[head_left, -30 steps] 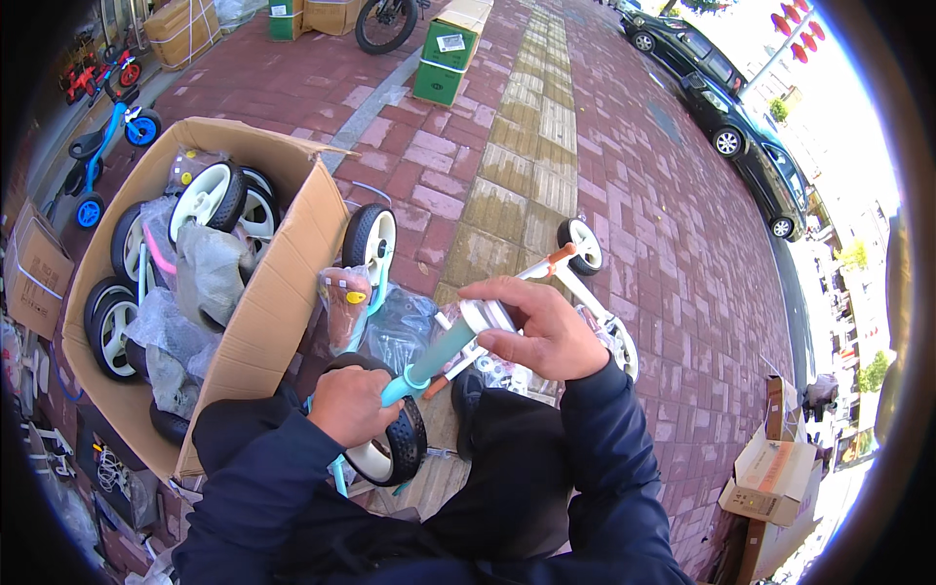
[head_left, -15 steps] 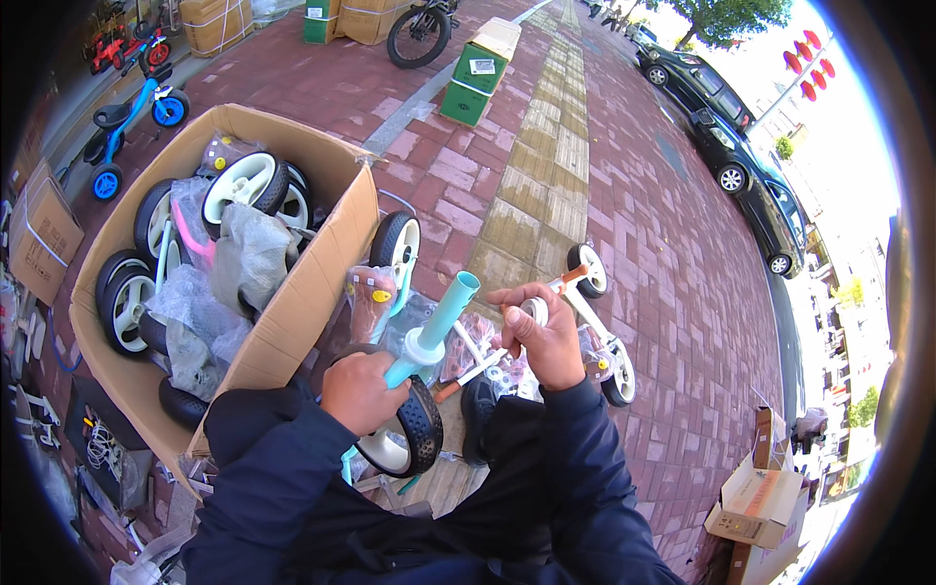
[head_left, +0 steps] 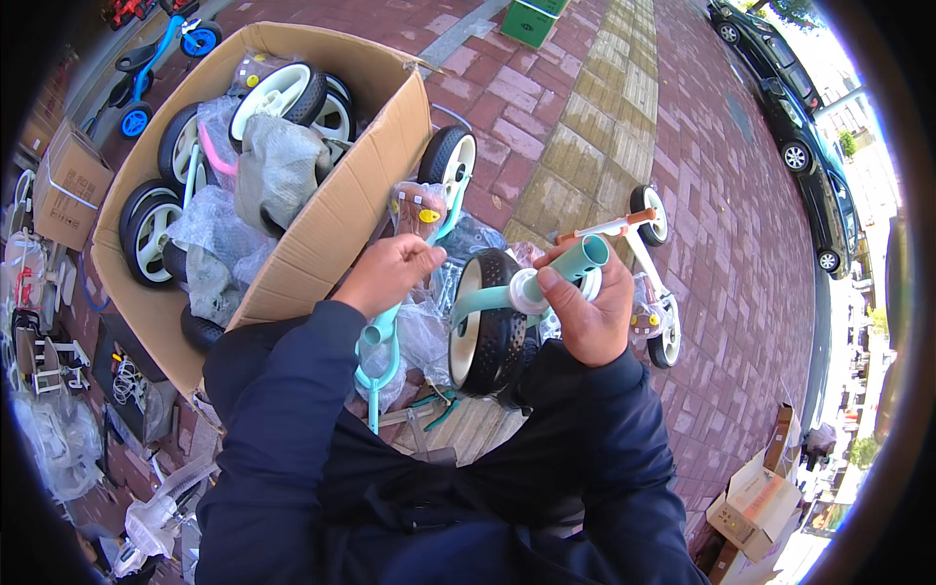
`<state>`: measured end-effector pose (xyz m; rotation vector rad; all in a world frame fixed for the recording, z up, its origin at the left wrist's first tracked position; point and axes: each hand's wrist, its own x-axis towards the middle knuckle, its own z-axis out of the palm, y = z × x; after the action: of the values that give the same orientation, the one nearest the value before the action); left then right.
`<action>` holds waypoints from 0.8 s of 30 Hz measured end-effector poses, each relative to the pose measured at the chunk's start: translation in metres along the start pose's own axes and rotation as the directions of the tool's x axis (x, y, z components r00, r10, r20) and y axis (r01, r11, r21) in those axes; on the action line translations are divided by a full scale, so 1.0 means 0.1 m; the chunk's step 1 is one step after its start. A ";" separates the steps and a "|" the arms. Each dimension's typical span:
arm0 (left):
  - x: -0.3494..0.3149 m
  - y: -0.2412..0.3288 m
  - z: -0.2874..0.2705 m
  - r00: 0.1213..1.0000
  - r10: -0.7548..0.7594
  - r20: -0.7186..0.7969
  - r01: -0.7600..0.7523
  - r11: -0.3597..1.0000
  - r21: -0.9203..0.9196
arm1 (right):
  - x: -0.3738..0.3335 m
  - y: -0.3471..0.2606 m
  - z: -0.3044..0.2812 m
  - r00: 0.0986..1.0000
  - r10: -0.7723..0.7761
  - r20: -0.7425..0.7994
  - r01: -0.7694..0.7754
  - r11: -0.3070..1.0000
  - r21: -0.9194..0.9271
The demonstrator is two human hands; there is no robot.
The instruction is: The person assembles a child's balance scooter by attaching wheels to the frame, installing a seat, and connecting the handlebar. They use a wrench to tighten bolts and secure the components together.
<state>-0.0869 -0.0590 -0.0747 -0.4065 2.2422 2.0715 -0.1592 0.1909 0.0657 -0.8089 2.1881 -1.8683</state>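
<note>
My right hand (head_left: 592,310) is closed round the head tube of a mint-green balance bike frame (head_left: 483,300). Its hollow end points up and away from me. A white collar (head_left: 527,292) sits round the tube, and part of another white ring (head_left: 590,284) shows by my right fingers. The bike's black-tyred wheel (head_left: 495,322) stands between my knees. My left hand (head_left: 390,273) is off that frame, fingers curled together; what they hold, if anything, is hidden. Just below it is a mint-green fork (head_left: 378,366) with an open tube end.
A large cardboard box (head_left: 322,244) of wheels and wrapped parts stands at my left. Green-handled pliers (head_left: 442,409) lie between my feet. A white balance bike (head_left: 643,239) lies at the right, beyond my right hand. Opened cartons (head_left: 751,507) stand farther right.
My left hand has let go of the mint-green frame and moved up and away. My right hand has come onto the tube, and the frame has swung to the right. The view has shifted.
</note>
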 end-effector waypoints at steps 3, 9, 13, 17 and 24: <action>0.28 -0.75 -0.12 0.917 -0.345 -0.202 0.399 0.799 0.449 | 0.01 -0.01 -0.14 1.000 -0.017 -0.006 0.016 0.987 -0.161; -0.24 -2.35 0.35 0.693 -0.526 -0.493 0.718 0.437 0.542 | -0.01 0.01 -0.31 1.000 -0.010 0.007 0.012 0.948 -0.317; -0.26 -2.61 0.42 0.746 -0.504 -0.435 0.655 0.439 0.615 | 0.00 0.05 -0.39 0.990 0.131 0.048 -0.109 0.942 -0.316; -0.17 -2.25 0.37 0.741 -0.591 -0.318 0.627 0.442 0.641 | -0.02 0.20 -0.32 0.971 0.223 0.088 -0.183 0.926 -0.329; 0.18 -0.71 0.50 0.805 -0.562 -0.193 0.488 0.441 0.753 | -0.12 0.61 -0.04 0.967 0.164 0.197 -0.062 0.895 -0.441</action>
<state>-0.0943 -0.0172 -0.1528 -0.7753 2.2657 0.6666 -0.1694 0.2053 0.0060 -0.8892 2.4648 -1.1753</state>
